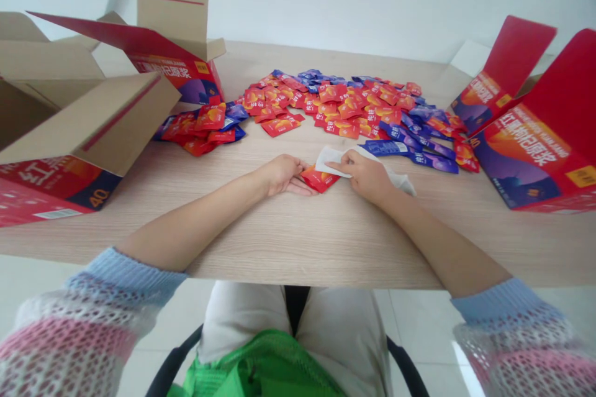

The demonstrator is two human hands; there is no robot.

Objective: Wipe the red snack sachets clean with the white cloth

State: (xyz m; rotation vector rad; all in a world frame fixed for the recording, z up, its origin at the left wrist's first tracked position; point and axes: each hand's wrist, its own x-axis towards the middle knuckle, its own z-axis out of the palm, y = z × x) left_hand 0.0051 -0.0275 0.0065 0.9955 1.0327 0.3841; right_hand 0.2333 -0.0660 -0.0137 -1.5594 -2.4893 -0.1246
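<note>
One red foil sachet (pixel 319 179) lies apart near the middle of the desk (pixel 298 241), between the hands, while most of the red and blue sachets (pixel 335 105) remain spread in a heap toward the far edge, so much is left to handle. Open printed cartons (pixel 535 161) stand at the far corners. The left grip (pixel 282 174) is relaxed and open, its fingertips (pixel 310 191) just beside the sachet. The right grip (pixel 365 176) is partly closed, pinching a white tissue (pixel 333 161) against the sachet's upper edge
</note>
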